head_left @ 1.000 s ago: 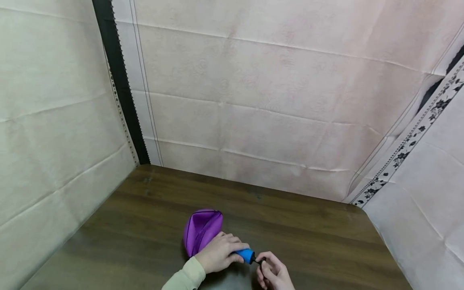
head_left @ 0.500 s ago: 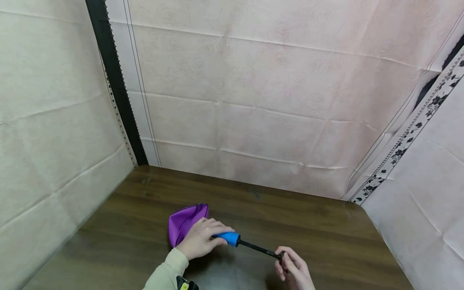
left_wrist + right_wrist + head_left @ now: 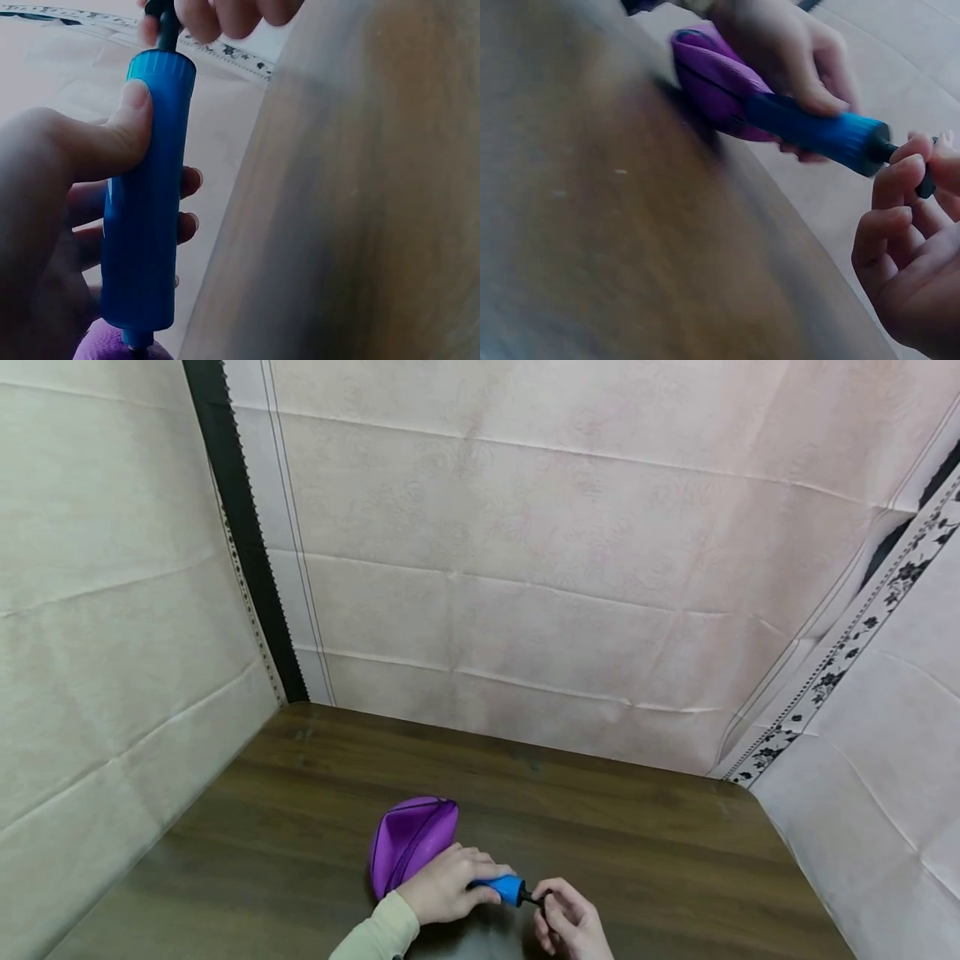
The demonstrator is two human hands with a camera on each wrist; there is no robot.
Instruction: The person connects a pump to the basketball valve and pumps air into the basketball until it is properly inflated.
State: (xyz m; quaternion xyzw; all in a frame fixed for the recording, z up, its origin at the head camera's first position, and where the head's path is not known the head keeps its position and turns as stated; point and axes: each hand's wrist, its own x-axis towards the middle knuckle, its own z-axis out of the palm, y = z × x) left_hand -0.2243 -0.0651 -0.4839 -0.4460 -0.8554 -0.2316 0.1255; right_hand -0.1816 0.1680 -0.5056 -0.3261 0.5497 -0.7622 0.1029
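A blue hand pump [image 3: 150, 202] with a black plunger lies in my left hand [image 3: 446, 887], the thumb along its barrel and the fingers curled round behind. My right hand [image 3: 572, 922] pinches the black handle [image 3: 926, 180] at the plunger's end. Only a short length of the rod shows between handle and barrel. At the pump's nozzle end is a purple ball [image 3: 415, 842], dented and partly deflated, with dark seams. In the right wrist view the nozzle end meets the ball, but whether it is inserted is hidden.
The brown wooden table [image 3: 637, 843] spreads under both hands. Pale creased cloth sheets [image 3: 525, 568] hang behind it and at both sides. A dark strip [image 3: 247, 527] runs down the back left corner.
Half a second ago the plunger was drawn far out; now it is pushed in, as it was a second ago. My hands have come together, and the ball has shifted right and nearer.
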